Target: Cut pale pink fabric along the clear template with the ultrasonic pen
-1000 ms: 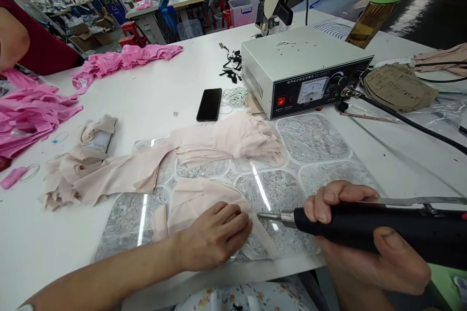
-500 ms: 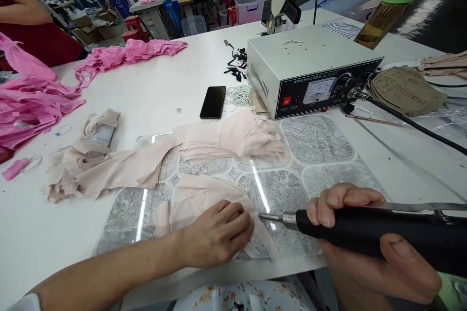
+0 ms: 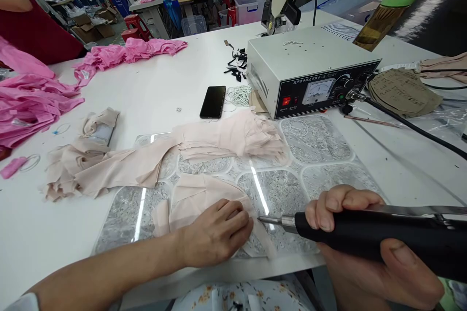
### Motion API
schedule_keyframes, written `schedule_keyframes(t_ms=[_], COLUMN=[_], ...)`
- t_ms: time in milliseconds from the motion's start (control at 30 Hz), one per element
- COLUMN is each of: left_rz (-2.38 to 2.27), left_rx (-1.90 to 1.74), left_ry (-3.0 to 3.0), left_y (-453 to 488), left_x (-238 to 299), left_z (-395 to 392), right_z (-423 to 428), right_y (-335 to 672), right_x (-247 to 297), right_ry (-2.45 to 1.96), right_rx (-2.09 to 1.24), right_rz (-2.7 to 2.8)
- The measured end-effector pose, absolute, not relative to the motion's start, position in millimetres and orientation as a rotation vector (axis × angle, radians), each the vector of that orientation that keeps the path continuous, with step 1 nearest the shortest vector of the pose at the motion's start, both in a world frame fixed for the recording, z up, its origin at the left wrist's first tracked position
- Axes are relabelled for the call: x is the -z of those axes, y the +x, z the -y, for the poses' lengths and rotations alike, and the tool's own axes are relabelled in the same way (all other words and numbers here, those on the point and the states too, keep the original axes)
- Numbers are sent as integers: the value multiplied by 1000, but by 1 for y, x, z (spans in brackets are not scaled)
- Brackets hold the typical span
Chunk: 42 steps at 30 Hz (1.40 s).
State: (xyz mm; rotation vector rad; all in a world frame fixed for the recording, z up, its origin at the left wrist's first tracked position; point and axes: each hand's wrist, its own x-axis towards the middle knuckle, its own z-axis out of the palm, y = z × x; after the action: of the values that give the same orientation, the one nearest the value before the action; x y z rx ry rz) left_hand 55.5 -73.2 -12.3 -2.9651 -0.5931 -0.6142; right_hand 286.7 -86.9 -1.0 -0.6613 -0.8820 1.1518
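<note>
I am seeing first the white table (image 3: 32,223), whose near edge is running just beyond the person's lap; its bare top is giving room at far centre, between the pink fabric (image 3: 40,97) and the phone (image 3: 212,102). The patterned mat (image 3: 324,143) is reaching almost to this near edge. At far right, the metal control box (image 3: 310,68) is standing by the mat and limiting the room there, and its black cable (image 3: 412,121) is crossing rightward. The stack of beige cloth (image 3: 229,136) is occupying the mat's far side. From the right, the right hand (image 3: 386,269) is grasping the black handheld tool (image 3: 353,233); I cannot tell if its tip is touching cloth. The left hand (image 3: 219,235) is resting with curled fingers on the beige piece (image 3: 197,194), which is lying at near centre; whether they are pinching it, I cannot tell. A thin loop (image 3: 299,128) is lying beside the box.
</note>
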Motion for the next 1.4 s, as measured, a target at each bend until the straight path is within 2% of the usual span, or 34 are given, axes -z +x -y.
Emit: schedule_keyframes(t_ms=[1400], left_rz=[567], left_rx=[577], left_ry=[-2918], left_y=[55], left_x=[16], left_z=[76], right_z=[88], right_y=[286], right_x=[0], right_ry=[-633], right_rx=[-1164], right_rz=[919])
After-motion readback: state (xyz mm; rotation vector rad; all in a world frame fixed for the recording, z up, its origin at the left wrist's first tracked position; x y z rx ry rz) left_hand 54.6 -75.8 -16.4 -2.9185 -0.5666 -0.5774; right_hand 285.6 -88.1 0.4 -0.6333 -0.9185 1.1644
